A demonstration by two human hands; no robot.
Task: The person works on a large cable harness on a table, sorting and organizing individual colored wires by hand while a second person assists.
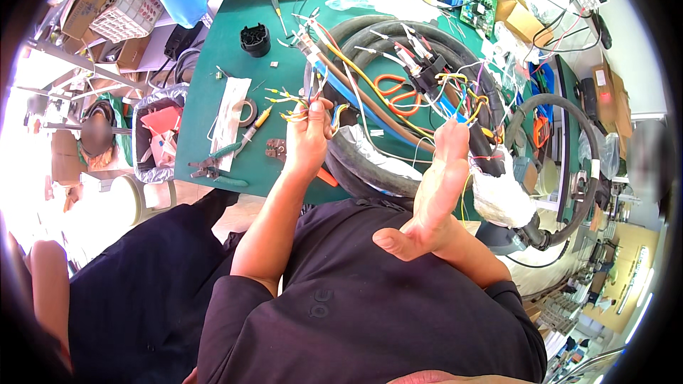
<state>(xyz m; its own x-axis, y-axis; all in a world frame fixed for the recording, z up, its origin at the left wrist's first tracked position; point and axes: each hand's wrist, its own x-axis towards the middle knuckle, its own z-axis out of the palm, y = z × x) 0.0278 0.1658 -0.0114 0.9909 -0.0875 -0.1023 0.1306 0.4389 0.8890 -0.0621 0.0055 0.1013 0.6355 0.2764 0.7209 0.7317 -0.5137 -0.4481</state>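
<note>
My left hand (309,131) is closed around a bundle of thin wires (288,103), whose yellow and green ends fan out to the left of the fingers. My right hand (435,183) is held palm-sideways over the near right of the bench, its fingers stretched and the thumb apart. Nothing shows in it. Beyond its fingertips run thin coloured wires (475,103) and a black connector block (429,71). A thick black cable (340,32) lies coiled between and behind my hands, with blue and brown wires (356,75) crossing it. White wrapping (498,195) surrounds part of the cable at the right.
Orange-handled scissors (402,103) lie inside the coil. A black round connector (255,40), a tape roll (247,112), pliers (213,163) and a crimping tool (277,148) lie on the green bench (213,50). A lined bin (160,96) stands left. Another person (135,291) is at lower left.
</note>
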